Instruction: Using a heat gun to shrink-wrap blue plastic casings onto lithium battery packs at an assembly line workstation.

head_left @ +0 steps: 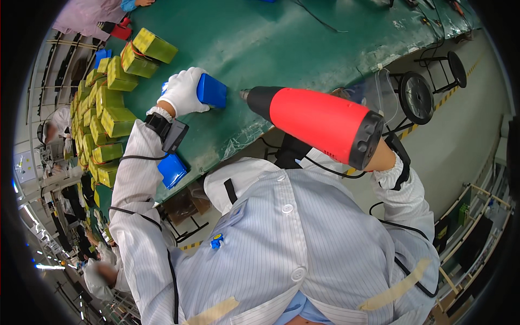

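Note:
My left hand, in a white glove, is closed around a blue block-shaped pack above the green table. The pack's right end sticks out of the grip; the glove covers most of the rest. A red and black heat gun hangs over the table's near edge, its metal nozzle pointing left at the pack, a short gap apart. Behind the gun's body is my right hand, holding it; the fingers and handle are hidden. Another blue wrapped piece lies near the table edge by my left forearm.
Several yellow-green blocks are piled along the left of the green table. A person in pink works at the far left corner, beside a red tool. Round black stools stand right. Cables run along both my arms.

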Tool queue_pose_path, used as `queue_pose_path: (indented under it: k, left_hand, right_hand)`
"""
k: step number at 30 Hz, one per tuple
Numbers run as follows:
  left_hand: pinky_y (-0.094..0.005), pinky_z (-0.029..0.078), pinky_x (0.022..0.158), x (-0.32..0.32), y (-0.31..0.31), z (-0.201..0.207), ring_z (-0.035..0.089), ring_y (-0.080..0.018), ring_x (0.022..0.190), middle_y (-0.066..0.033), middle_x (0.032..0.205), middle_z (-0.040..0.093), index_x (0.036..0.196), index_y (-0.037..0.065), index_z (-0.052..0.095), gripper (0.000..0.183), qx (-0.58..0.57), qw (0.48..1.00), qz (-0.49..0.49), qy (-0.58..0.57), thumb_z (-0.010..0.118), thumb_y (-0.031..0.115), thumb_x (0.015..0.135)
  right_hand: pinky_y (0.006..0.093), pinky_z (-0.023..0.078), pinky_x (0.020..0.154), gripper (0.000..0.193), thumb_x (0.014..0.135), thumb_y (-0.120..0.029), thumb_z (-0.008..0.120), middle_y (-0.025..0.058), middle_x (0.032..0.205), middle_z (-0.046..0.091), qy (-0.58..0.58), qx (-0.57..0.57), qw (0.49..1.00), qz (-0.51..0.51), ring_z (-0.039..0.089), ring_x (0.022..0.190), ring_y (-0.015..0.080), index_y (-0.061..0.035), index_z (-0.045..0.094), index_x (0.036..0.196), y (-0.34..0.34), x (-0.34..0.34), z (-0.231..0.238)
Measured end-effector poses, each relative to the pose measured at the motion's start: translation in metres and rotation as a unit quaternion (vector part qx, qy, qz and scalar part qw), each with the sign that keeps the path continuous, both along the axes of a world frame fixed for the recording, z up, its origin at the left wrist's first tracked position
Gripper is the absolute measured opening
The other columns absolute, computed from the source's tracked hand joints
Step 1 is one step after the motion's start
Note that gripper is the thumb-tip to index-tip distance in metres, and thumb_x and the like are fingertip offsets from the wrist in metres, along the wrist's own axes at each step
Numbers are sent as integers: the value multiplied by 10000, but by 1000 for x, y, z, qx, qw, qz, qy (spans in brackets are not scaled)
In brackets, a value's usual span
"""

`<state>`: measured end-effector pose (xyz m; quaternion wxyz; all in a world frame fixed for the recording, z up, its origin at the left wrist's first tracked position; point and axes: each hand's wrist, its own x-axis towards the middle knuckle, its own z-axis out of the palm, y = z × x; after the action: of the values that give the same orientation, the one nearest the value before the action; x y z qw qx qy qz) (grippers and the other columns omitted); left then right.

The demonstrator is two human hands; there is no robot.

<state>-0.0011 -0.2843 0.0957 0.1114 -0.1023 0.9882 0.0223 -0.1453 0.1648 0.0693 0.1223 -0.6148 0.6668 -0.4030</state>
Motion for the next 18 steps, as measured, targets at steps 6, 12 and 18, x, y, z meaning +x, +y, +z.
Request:
queue_pose_path:
  k: [6,12,18]
  left_hand:
    - [-487,505,993,-10,0,2,664,-390,1102,-159,1157,679,1239,88,616,759,-6,999,-17,-48,923,354,599]
    - [-472,490,1017,-7,3,9,645,-377,1145,-117,1170,675,1254,119,619,760,-11,996,-35,-87,915,327,586]
    - [-563,325,1182,11,37,10,430,-335,1446,-108,1481,545,1436,137,563,896,-149,982,-112,2,897,271,615]
  right_hand:
    - [404,511,1062,514,866,-203,831,80,1308,680,28,-5,999,-33,647,1212,290,-88,656,1335,0,5,-11]
    - [411,510,1060,493,856,-175,831,90,1292,686,-96,27,995,-14,646,1204,299,-77,665,1310,-14,9,-20]
    - [407,527,992,456,828,-165,850,90,1261,693,-59,-9,997,-44,655,1157,297,-99,696,1251,-7,12,-16]
